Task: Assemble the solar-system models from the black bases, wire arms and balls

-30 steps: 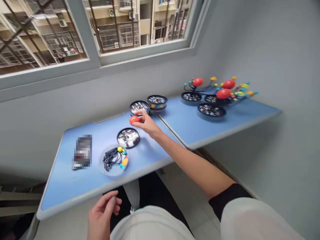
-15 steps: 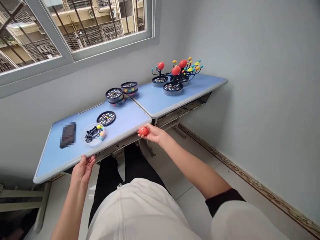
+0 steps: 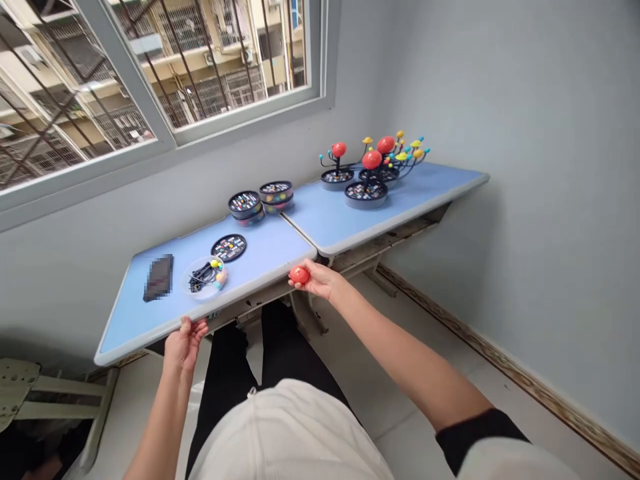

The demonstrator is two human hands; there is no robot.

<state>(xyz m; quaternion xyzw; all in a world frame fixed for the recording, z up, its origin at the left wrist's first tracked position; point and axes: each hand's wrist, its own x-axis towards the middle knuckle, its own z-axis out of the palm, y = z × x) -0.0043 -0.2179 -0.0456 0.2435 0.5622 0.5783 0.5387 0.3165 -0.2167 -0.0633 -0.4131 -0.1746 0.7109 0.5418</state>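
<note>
The right hand (image 3: 320,279) clasps a glossy red ball (image 3: 299,275) beside the front edge of the blue-topped desk (image 3: 267,250). At eight o'clock from it, well apart, the left hand (image 3: 183,344) is half-open at that edge; at nine o'clock sits a round, clear plastic tub (image 3: 199,295) of black rods (image 3: 201,275).

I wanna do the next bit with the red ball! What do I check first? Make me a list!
1. Red ball safely held: ok, it's in the right hand.
2. Left hand free: cannot tell; it's at the table's front edge, but its grip isn't clear.
3. Clear tub on the table: ok, with black rods and small coloured balls inside.
4. Every small piece there: cannot tell, they overlap.
5. Black disc lying flat: ok, just behind the tub.
6. Red ball over the table: not ok, it's out past the front edge.
</note>
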